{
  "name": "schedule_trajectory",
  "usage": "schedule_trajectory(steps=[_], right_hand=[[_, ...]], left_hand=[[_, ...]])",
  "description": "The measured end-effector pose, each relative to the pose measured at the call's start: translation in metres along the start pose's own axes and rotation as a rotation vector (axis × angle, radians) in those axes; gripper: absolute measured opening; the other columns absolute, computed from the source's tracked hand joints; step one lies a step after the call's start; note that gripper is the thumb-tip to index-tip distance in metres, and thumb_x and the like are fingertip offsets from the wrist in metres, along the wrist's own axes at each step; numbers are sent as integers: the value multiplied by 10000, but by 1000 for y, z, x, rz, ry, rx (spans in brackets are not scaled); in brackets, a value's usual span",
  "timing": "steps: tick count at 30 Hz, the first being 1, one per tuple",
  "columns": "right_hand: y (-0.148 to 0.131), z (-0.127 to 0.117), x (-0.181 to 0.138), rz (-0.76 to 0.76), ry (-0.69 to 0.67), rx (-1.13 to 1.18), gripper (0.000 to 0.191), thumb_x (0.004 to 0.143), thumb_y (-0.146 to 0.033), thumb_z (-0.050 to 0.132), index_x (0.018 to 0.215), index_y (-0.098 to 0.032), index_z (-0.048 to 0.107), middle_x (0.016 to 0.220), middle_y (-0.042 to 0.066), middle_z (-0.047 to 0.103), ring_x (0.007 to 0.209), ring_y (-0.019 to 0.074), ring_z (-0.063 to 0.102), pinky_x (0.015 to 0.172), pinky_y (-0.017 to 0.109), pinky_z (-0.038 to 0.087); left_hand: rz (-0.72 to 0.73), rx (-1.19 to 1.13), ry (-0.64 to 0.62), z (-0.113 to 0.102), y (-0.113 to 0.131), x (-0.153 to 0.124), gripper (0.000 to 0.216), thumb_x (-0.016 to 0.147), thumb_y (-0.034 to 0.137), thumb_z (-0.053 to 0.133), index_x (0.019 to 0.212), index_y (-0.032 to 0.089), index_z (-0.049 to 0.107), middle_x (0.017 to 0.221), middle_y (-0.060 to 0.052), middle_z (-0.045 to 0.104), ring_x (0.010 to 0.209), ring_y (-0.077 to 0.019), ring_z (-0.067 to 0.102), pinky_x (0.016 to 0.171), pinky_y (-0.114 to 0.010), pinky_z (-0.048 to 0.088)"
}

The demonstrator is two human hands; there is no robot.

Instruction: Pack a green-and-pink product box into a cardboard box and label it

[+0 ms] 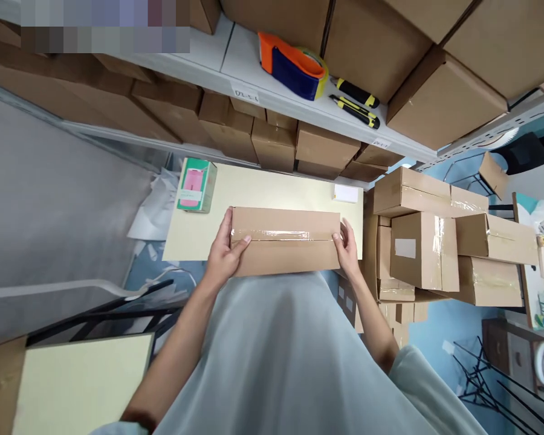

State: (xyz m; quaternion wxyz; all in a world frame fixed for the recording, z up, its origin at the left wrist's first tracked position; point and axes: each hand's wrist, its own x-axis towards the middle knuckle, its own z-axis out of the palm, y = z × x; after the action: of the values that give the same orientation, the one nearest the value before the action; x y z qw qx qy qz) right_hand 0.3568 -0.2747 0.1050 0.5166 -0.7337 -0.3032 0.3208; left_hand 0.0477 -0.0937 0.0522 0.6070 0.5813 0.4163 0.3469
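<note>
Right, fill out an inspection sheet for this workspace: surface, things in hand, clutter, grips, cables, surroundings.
Surface: pale table, bearing a green-and-pink box and a small white box.
Things in hand: taped carton, clear tape along its top seam; whether it touches the table cannot be told.
Clutter: tape dispenser and two utility knives on the shelf.
Grips: left grip and right grip hold the carton's opposite ends, thumbs on top.
Cables: pale cord-like line at left, possibly a cable.
Surroundings: stacked cartons right of the table.
</note>
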Motion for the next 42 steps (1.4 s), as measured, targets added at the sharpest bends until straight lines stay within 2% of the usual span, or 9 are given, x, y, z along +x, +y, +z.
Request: schedule_trajectory(steps=[2, 5, 11, 18, 26, 30, 34, 39, 42], right_hand=[[-6, 3, -4, 52, -6, -18, 943, 1019, -818, 636, 1763, -270, 447, 1795, 113, 503, 1682, 308, 471, 1409, 538, 369], [-16, 11, -2, 98, 9, -92, 923, 1049, -833, 561, 1763, -252, 482, 1806, 67, 484, 1749, 292, 346, 1451, 521, 277], [-41, 43, 28, 59, 43, -183, 907, 1077, -832, 496, 1751, -227, 509, 1764, 66, 538, 1711, 297, 426, 1439, 539, 312], [-49, 73, 43, 60, 67, -240, 999, 1043, -906, 451, 1737, -191, 527, 1744, 92, 566, 1706, 296, 434, 1434, 515, 317], [-61, 79, 38, 59, 139, -289, 973, 1029, -899, 508, 1681, -184, 605, 1732, 99, 578, 1682, 306, 475, 1438, 513, 310], [-67, 82, 37, 57, 145, -308, 959, 1032, -896, 509, 1673, -190, 617, 1717, 91, 596, 1677, 305, 483, 1437, 503, 315], [-66, 81, 37, 64, 151, -307, 962, 1027, -896, 521, 1665, -183, 626, 1711, 91, 601, 1696, 313, 452, 1434, 512, 325], [-57, 77, 41, 64, 138, -271, 1013, 1007, -917, 525, 1682, -166, 603, 1694, 113, 615, 1658, 322, 511, 1422, 525, 347], [-51, 77, 44, 65, 133, -248, 1042, 992, -933, 526, 1676, -151, 607, 1696, 129, 612, 1661, 326, 507, 1417, 530, 353]], left_hand=[[-21, -16, -6, -2, 4, 0, 1079, 965, 592, 807, 1840, 261, 269, 1912, -147, 223, 1777, -325, 185, 1441, -496, 190], [-44, -39, -21, -6, 12, 4, 1078, 981, 580, 793, 1848, 272, 233, 1914, -151, 200, 1777, -317, 175, 1434, -496, 215], [-10, -12, 15, -28, 22, 39, 1027, 971, 607, 796, 1825, 292, 321, 1911, -100, 255, 1768, -332, 246, 1437, -512, 237], [-40, -91, -43, -45, 19, 72, 1060, 970, 674, 772, 1825, 250, 312, 1914, -134, 239, 1767, -349, 246, 1431, -493, 267], [-15, -77, -13, -44, 19, 68, 831, 1112, 633, 578, 1814, 254, 341, 1901, -124, 297, 1765, -297, 276, 1454, -470, 208], [1, -29, -10, -44, 22, 67, 788, 1127, 610, 563, 1809, 270, 364, 1888, -104, 336, 1764, -282, 282, 1461, -462, 189], [-18, -59, 8, -43, 22, 67, 791, 1116, 614, 587, 1801, 276, 384, 1883, -103, 349, 1755, -286, 307, 1454, -449, 218], [-61, -117, -7, -40, 16, 71, 961, 1016, 634, 753, 1809, 273, 350, 1879, -143, 346, 1738, -329, 345, 1427, -473, 304], [-35, -97, 4, -41, 13, 75, 984, 993, 669, 763, 1796, 257, 371, 1866, -170, 365, 1731, -347, 359, 1423, -499, 308]])
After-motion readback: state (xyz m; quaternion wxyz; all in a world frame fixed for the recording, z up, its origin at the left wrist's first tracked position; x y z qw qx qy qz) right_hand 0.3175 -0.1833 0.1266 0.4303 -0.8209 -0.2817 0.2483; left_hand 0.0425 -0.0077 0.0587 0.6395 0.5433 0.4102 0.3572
